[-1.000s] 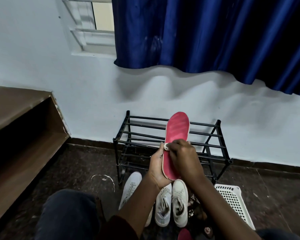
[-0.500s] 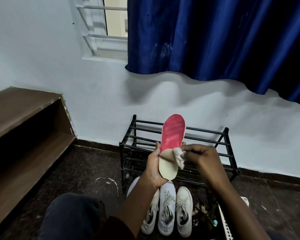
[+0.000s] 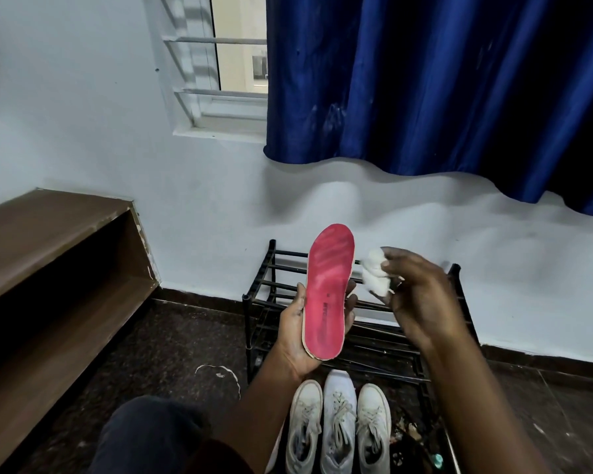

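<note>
1. The left hand (image 3: 290, 333) cradles a red insole (image 3: 327, 292), thumb curled along its 9 o'clock edge and fingertips hooked over its 3 o'clock edge.
2. The insole stands nearly upright, red face toward the camera, heel seated in the palm and toe pointing to 12 o'clock.
3. The right hand (image 3: 421, 299) is at 3 o'clock of the insole, apart from it, and pinches a wadded white cloth (image 3: 374, 273) in its fingertips.
4. The cloth sits just beside the insole's toe end, at about 2 o'clock of the left hand; I cannot tell whether it touches the rim.
5. Behind both hands stands a black shoe rack (image 3: 249, 323) against the wall.
6. At 6 o'clock of the hands, three white shoes (image 3: 338, 425) lie side by side on the dark floor.
7. A wooden shelf (image 3: 48, 234) lies at 9 o'clock, and a blue curtain (image 3: 425, 80) hangs at 12 to 1 o'clock.
</note>
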The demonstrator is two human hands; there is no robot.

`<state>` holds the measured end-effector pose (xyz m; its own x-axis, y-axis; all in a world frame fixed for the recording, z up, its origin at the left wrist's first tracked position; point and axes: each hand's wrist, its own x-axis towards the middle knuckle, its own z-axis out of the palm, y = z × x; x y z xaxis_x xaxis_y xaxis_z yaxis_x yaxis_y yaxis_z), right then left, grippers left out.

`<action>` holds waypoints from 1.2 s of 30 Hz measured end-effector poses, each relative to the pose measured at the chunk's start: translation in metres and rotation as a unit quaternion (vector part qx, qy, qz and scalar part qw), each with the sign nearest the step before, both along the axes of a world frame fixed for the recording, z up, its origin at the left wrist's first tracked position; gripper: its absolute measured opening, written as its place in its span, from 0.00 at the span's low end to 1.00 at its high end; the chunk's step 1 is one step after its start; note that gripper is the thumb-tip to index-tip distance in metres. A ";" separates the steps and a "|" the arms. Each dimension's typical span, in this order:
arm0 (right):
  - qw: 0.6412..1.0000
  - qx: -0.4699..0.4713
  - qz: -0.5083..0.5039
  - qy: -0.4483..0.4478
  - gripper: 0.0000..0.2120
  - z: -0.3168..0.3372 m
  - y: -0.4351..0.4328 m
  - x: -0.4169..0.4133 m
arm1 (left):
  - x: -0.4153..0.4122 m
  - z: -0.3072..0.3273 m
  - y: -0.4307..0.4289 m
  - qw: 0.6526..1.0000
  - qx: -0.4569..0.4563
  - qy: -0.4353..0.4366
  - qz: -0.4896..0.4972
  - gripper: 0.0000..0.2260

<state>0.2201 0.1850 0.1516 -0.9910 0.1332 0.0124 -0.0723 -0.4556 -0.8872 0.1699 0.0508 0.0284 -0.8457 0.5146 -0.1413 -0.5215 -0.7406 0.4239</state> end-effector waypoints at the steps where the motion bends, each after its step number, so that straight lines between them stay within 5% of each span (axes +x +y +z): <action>1: 0.995 0.091 -0.028 0.009 0.12 -0.006 -0.004 -0.003 | 0.001 0.002 0.001 1.000 -0.002 0.004 0.002 0.26; 3: 0.936 0.340 -0.075 0.056 0.09 -0.024 -0.014 -0.010 | 0.004 0.008 0.005 1.000 0.006 0.014 0.005 0.24; 5: 0.820 0.557 -0.086 0.100 0.10 -0.046 -0.026 -0.017 | 0.005 0.009 0.007 1.000 0.005 0.019 -0.002 0.25; 7: 0.742 0.650 -0.084 0.142 0.13 -0.063 -0.040 -0.015 | 0.004 0.008 0.007 1.000 -0.014 0.016 -0.017 0.30; 15: 0.757 0.627 0.005 0.183 0.11 -0.101 -0.047 0.027 | 0.006 -0.009 0.002 1.000 0.025 -0.006 0.009 0.32; 27: 0.757 0.638 -0.104 0.098 0.09 -0.070 -0.046 -0.019 | 0.023 -0.008 0.009 0.999 0.001 -0.040 -0.030 0.24; 36: 0.764 0.638 0.032 0.086 0.09 -0.103 -0.047 0.029 | 0.006 -0.023 0.000 0.998 0.008 -0.063 0.021 0.29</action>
<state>0.2486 0.1383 0.0483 -0.9640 -0.1458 0.2223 -0.2522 0.7660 -0.5913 0.1760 0.0513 0.0056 -0.8423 0.4823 -0.2406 -0.5386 -0.7690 0.3443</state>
